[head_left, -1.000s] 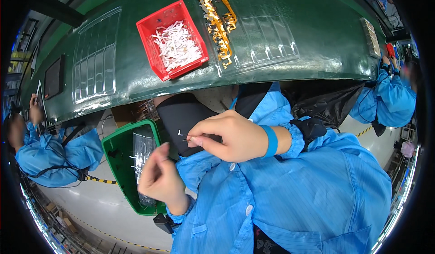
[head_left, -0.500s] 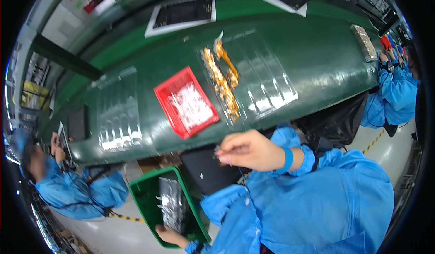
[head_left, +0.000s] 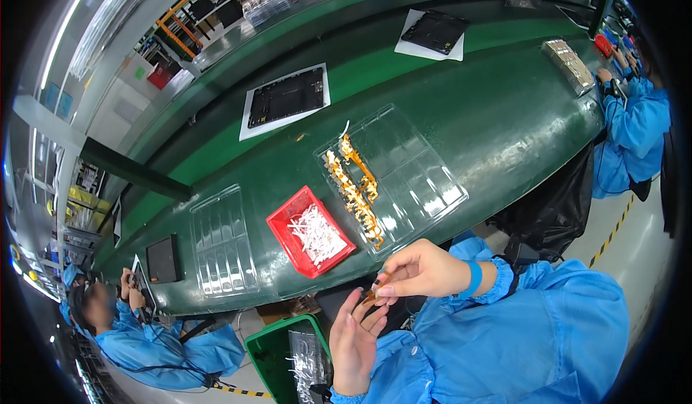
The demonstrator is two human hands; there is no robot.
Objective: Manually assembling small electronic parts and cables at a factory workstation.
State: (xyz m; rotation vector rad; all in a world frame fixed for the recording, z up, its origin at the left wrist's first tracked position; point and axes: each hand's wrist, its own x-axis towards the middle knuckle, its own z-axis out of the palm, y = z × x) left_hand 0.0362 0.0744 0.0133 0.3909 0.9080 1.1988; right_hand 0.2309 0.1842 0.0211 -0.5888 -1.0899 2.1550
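Observation:
My right hand (head_left: 425, 271), a blue band on its wrist, pinches a small orange-brown flex cable (head_left: 370, 296) in front of the bench edge. Palm up, my left hand (head_left: 353, 350) is raised beside it with fingers apart, fingertips close to the cable; whether they touch it I cannot tell. Beyond the hands, several orange flex cables with white pieces (head_left: 353, 198) lie in rows in a clear plastic tray (head_left: 414, 155). To their left stands a red bin (head_left: 282, 240) of small white strips (head_left: 317, 234).
Below the bench, a green bin (head_left: 261, 353) holds a silvery bag (head_left: 304, 357) with white strips on it. Another clear tray (head_left: 223, 242) and a dark flat case (head_left: 163, 260) lie left. Black panels (head_left: 288, 98) rest on white sheets farther back. Co-workers sit at left (head_left: 166, 353) and right (head_left: 638, 123).
My left hand has come up from the green bin to meet my right hand. The view has tilted, so the bench sits lower and the far side shows more.

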